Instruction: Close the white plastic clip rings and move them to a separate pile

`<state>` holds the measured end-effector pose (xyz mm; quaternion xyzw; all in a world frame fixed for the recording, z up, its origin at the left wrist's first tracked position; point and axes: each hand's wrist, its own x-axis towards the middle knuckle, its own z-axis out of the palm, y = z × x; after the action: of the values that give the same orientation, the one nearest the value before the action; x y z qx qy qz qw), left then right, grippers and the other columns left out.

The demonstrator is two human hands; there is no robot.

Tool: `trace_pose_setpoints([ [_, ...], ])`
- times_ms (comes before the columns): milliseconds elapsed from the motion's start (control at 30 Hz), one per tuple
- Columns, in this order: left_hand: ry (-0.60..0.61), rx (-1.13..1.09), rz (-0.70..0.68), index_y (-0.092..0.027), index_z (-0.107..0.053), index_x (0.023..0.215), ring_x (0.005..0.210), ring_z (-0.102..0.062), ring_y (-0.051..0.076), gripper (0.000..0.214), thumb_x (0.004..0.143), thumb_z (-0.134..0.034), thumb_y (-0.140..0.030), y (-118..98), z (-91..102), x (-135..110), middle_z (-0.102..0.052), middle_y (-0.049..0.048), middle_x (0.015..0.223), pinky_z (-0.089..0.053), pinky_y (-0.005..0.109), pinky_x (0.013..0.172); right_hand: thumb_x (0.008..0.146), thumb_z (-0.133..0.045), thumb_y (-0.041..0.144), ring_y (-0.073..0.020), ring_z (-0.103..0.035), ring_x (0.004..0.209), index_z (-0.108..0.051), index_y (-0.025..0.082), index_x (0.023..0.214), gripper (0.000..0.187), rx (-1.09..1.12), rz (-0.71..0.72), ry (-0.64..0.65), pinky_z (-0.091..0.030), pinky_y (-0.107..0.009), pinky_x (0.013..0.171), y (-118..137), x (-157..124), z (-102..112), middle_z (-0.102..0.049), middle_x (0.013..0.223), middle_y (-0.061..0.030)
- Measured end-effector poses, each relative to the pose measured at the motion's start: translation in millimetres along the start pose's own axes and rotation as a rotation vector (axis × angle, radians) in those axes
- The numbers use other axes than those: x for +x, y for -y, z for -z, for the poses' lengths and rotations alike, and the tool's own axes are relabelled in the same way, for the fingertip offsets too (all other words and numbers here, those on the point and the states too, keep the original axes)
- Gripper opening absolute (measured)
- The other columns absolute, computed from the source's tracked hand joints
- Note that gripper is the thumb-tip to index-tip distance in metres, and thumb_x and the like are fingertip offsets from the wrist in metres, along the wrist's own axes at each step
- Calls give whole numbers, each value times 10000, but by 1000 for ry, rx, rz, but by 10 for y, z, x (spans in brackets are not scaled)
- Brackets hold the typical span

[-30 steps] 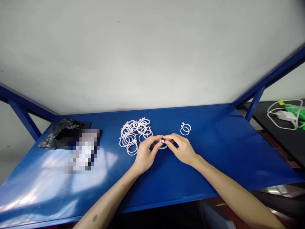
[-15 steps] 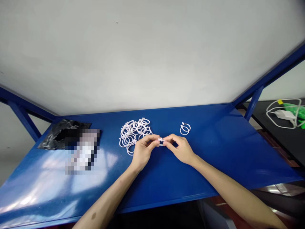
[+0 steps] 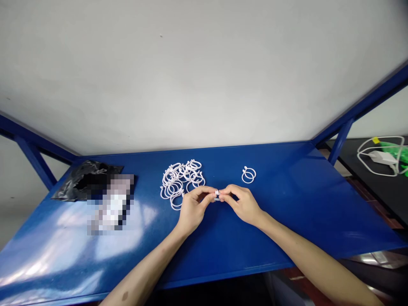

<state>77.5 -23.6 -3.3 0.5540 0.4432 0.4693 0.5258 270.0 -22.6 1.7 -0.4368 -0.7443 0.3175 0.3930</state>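
Note:
My left hand [image 3: 192, 208] and my right hand [image 3: 242, 203] meet over the middle of the blue table [image 3: 287, 221]. Both pinch one small white plastic ring [image 3: 217, 194] between thumb and fingertips, each hand at one end of it. A heap of several white rings [image 3: 180, 182] lies just beyond my left hand. Two more white rings [image 3: 248, 174] lie together on the table beyond my right hand.
A black plastic bag [image 3: 83, 182] and a blurred-out patch [image 3: 111, 203] lie at the table's left. A white wall rises behind the table. At the far right, a white cable with a charger [image 3: 381, 157] rests on a black surface beside something green [image 3: 402, 153].
Both hands have closed tighter on the ring and drawn a little nearer to me. The heap and the pair of rings lie as before.

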Motion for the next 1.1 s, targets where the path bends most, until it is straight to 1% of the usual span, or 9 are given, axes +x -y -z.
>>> trace_pose_setpoints([
  [167, -4, 98, -140, -198, -736, 927, 791, -715, 163, 137, 939, -662, -313, 36, -20, -65, -764, 53, 932, -600, 287, 740, 1025, -567, 275, -164, -638, 701, -690, 229, 923, 166, -128, 208, -28, -519, -294, 668, -4, -42, -15, -731, 767, -14],
  [333, 13, 306, -290, -207, -709, 977, 866, -721, 160, 106, 975, -611, -247, 29, -3, -61, -758, 46, 979, -591, 283, 784, 1028, -563, 249, -157, -630, 704, -668, 226, 935, 142, -195, 229, -65, -513, -285, 663, -11, -70, -72, -724, 779, -9],
  [433, -30, 618, -449, -203, -703, 1026, 943, -702, 187, 109, 974, -608, -216, 23, 68, 6, -760, 49, 1013, -571, 324, 862, 1028, -571, 250, -152, -668, 773, -683, 216, 974, 129, -311, 253, -87, -528, -280, 724, -66, -17, -35, -749, 861, -14],
  [533, -188, 1052, -570, -181, -708, 1113, 1030, -652, 268, 181, 954, -627, -211, 44, 172, 91, -744, 95, 1123, -525, 422, 923, 1025, -582, 245, -150, -685, 825, -718, 204, 1002, 144, -571, 293, -184, -520, -271, 751, -162, 71, 131, -760, 936, -24],
  [667, -306, 1393, -563, -179, -743, 1017, 1084, -593, 337, 135, 920, -668, -234, 91, 268, 169, -707, 123, 1205, -474, 471, 908, 1031, -570, 303, -169, -652, 798, -757, 221, 1052, 205, -881, 162, -313, -488, -285, 656, -309, 146, 436, -737, 885, -33],
  [800, -346, 1405, -607, -216, -734, 884, 1074, -566, 316, 73, 921, -673, -229, 82, 277, 176, -713, 82, 1176, -432, 448, 888, 1005, -593, 351, -246, -614, 869, -764, 204, 1093, 242, -1021, -39, -308, -464, -322, 576, -364, 160, 556, -707, 1000, -100],
  [900, -387, 1298, -667, -219, -716, 888, 1057, -559, 296, 48, 920, -682, -231, 34, 239, 144, -722, 71, 1133, -413, 425, 868, 994, -602, 368, -277, -605, 953, -733, 181, 1171, 289, -915, -46, -320, -530, -364, 699, -289, 154, 457, -686, 1084, -131],
  [1000, -375, 1155, -708, -222, -699, 883, 1004, -564, 261, 31, 910, -708, -235, -17, 167, 88, -732, 58, 1061, -397, 403, 852, 1015, -566, 375, -251, -628, 996, -712, 201, 1174, 277, -590, 7, -236, -546, -388, 864, -156, 128, 261, -698, 1056, -97],
  [1100, -256, 1070, -798, -230, -688, 900, 962, -567, 231, 32, 904, -720, -228, -34, 78, 19, -738, 35, 997, -393, 392, 854, 1031, -527, 395, -188, -677, 885, -673, 223, 1198, 280, -212, -58, -81, -561, -321, 780, -45, 80, 70, -719, 1009, -55],
])
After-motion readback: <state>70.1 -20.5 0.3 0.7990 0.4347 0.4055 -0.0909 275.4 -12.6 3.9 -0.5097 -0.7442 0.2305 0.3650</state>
